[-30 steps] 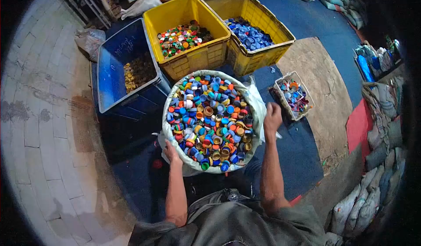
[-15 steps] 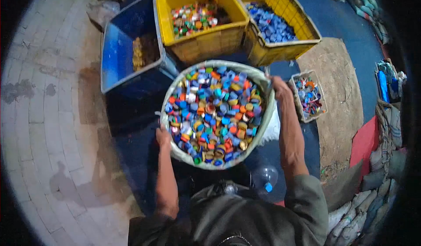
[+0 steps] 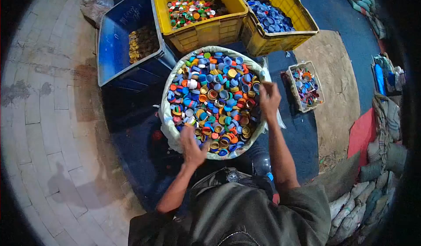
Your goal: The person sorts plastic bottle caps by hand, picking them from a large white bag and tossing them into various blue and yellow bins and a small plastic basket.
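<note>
A round container lined with a pale sack (image 3: 172,134) stands in front of me, filled with bottle caps (image 3: 215,101) in blue, orange, yellow, white and other colours. My left hand (image 3: 192,148) is over its near left part, fingers spread, with nothing held. At the right rim is my right hand (image 3: 269,98), raised above the edge; its fingers are bent and partly blurred, so whether they hold anything is unclear.
Behind are a blue bin (image 3: 109,48) with yellowish caps and two yellow bins (image 3: 206,33) (image 3: 285,37) with mixed and blue caps. Right are a white basket (image 3: 301,105), cardboard (image 3: 337,88) and sacks (image 3: 351,211). A clear bottle (image 3: 262,162) is near my body.
Both hands have let go of the container's rim. My left hand has moved right, over the near caps; my right hand has shifted slightly left. The container now sits slightly higher in view.
</note>
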